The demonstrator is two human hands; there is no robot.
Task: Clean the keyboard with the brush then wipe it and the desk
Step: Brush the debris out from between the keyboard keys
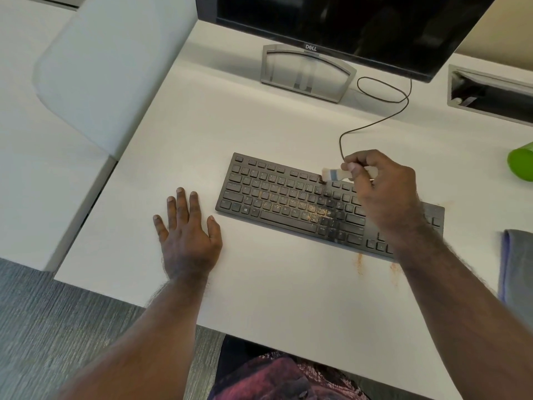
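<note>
A black keyboard [277,197] lies at an angle on the white desk [202,125], with orange-brown crumbs scattered over its middle keys. My right hand [383,192] grips a small pale-handled brush [336,175] whose bristles touch the upper key rows. My left hand [187,235] rests flat on the desk to the left of the keyboard, fingers spread and holding nothing. Orange dust smears [360,262] mark the desk just in front of the keyboard. A folded grey cloth [516,264] lies at the right edge.
A Dell monitor [346,27] on its grey stand [305,72] stands behind the keyboard, its cable [383,111] looping across the desk. A green container [522,164] sits far right, a cable tray opening [490,93] behind it. A grey partition [109,62] borders the left.
</note>
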